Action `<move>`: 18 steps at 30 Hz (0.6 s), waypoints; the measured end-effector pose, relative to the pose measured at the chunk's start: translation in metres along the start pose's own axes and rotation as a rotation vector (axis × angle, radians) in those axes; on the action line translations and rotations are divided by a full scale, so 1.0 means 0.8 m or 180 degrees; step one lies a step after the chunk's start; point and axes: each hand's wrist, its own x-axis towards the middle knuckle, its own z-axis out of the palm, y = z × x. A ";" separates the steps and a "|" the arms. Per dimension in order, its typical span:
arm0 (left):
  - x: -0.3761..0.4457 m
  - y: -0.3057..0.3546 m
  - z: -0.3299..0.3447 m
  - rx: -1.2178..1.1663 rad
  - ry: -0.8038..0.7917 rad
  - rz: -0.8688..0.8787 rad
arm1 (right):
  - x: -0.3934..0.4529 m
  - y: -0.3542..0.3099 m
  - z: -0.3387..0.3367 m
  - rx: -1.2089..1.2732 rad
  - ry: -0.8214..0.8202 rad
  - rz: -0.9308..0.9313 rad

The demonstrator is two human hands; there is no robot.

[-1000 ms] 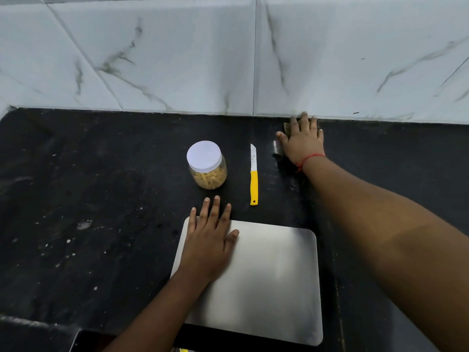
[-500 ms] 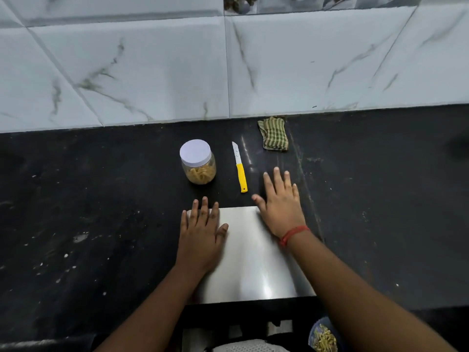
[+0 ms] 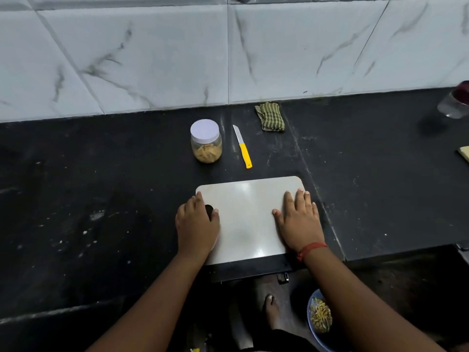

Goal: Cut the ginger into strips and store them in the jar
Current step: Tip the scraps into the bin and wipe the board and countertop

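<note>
**Both hands laid on the board**

A pale board [image 3: 250, 214] is seen at the near edge of the black counter [image 3: 101, 199]. The left hand [image 3: 196, 224] is rested on its left edge, fingers relaxed and close together, nothing held. The right hand [image 3: 299, 222] is pressed flat on its right side, fingers straight and slightly spread. Beyond the board, a lidded jar [image 3: 206, 144] of ginger strips is stood just left of a yellow-handled knife [image 3: 243, 150]. A striped cloth [image 3: 270, 116] is laid by the wall.
</note>
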 end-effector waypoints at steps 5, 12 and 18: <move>0.039 0.022 -0.025 -0.1041 -0.0306 -0.1153 | -0.010 -0.002 0.001 0.0023 -0.0031 0.0053; 0.053 0.026 -0.045 -0.2976 -0.0089 -0.1934 | -0.008 0.003 -0.008 0.0084 -0.0075 -0.0064; 0.053 0.015 -0.052 -0.3983 0.0027 -0.2165 | 0.004 0.011 -0.023 0.0479 0.0111 -0.0295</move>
